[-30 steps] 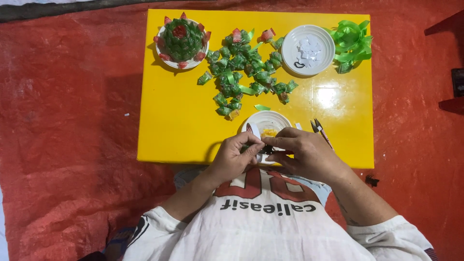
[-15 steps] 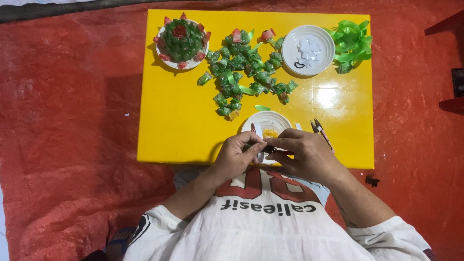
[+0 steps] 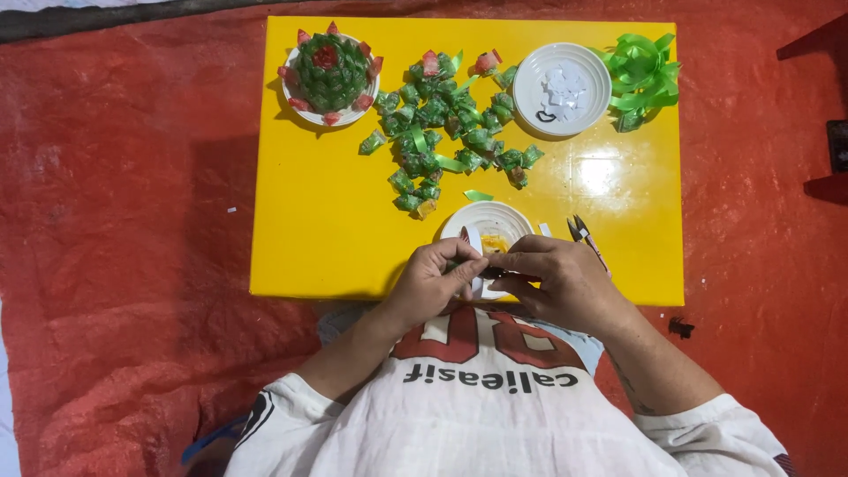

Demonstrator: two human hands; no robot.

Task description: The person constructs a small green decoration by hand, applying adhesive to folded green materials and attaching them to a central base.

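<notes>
A small folded piece (image 3: 484, 265), green and partly hidden by my fingers, sits pinched between both my hands at the near edge of the yellow table (image 3: 336, 221). My left hand (image 3: 433, 281) is curled closed, thumb and fingertips pressing on the piece from the left. My right hand (image 3: 556, 281) is closed on it from the right, fingers bent over the top; what exactly the piece is I cannot tell. Just beyond my hands lies a small white plate (image 3: 495, 225) with something yellow-orange on it, and a pair of scissors (image 3: 585, 238) lies just to its right. In the middle of the table is a loose scatter of green folded pieces (image 3: 442, 132), a few with pink tips. At the far left stands a white plate holding a green dome ringed with pink points (image 3: 329, 71). At the far right is a white bowl (image 3: 562, 88) with white scraps inside, and beside it a tangle of green ribbon (image 3: 643, 75). The table rests on a red floor covering (image 3: 124, 247).
</notes>
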